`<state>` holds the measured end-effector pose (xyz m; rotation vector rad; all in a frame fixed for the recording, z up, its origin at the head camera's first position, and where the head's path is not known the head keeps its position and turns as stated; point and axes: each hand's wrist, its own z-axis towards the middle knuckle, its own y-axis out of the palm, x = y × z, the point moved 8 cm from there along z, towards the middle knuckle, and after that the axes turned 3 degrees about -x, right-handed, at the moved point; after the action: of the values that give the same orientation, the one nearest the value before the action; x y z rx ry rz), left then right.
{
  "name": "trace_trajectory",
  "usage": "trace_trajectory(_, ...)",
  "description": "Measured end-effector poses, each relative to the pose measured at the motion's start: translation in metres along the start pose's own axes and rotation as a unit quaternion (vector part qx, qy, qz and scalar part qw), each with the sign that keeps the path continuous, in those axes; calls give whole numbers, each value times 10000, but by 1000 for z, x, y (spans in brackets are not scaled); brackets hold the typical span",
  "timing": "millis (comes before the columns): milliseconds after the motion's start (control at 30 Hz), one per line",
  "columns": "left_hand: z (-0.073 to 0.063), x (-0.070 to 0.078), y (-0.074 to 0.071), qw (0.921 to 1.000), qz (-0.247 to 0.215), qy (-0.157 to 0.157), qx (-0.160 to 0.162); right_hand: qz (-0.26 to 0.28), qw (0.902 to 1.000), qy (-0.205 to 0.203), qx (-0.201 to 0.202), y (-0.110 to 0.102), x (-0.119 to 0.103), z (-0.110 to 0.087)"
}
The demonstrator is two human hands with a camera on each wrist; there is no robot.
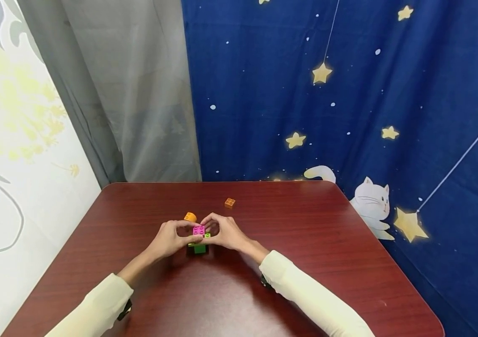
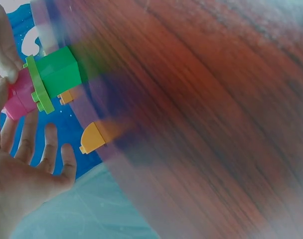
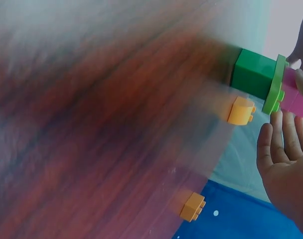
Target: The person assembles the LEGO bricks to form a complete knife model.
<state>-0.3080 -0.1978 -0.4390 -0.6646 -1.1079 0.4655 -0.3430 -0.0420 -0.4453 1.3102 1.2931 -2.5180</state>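
A pink toy brick tops a small stack, above a lime-green plate and a larger green brick at the bottom. My left hand pinches the pink brick from the left, thumb on the near side and index finger on the far side. From the right, my right hand holds the same brick between thumb and fingers, by the plate's exposed stud. The other fingers of both hands extend beyond the stack. In the head view, fingers and thumbs cover part of the stack.
Just behind the left hand stands a yellow-orange rounded brick. Farther back and to the right lies an orange square brick. Everything is on a dark red wooden table, with curtains behind its far edge.
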Motion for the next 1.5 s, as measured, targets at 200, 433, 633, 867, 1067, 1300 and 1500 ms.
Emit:
trace_trajectory(200,1,-3,0,9999,-57,-115,-66,120,9999,-81,-83,-7,6,1)
trace_trajectory(433,2,-4,1,9996,-159,-213,-105,-56,9999,49,-78,-19,23,0)
trace_trajectory(633,2,-4,2,9990,-198,-356,-171,20,9992,371,117,-36,48,1)
trace_trajectory(867,4,-3,2,9982,-289,-448,-271,5,9954,699,652,-63,81,2)
trace_trajectory(1067,3,-2,2,9980,-328,-474,-277,-107,9905,954,985,-78,106,6)
trace_trajectory(1300,1,-2,1,9980,-235,-517,-268,-203,9844,1319,1146,-82,124,12)
trace_trajectory(1500,2,-2,1,9980,-270,-497,-294,-230,9779,1721,1160,-85,136,17)
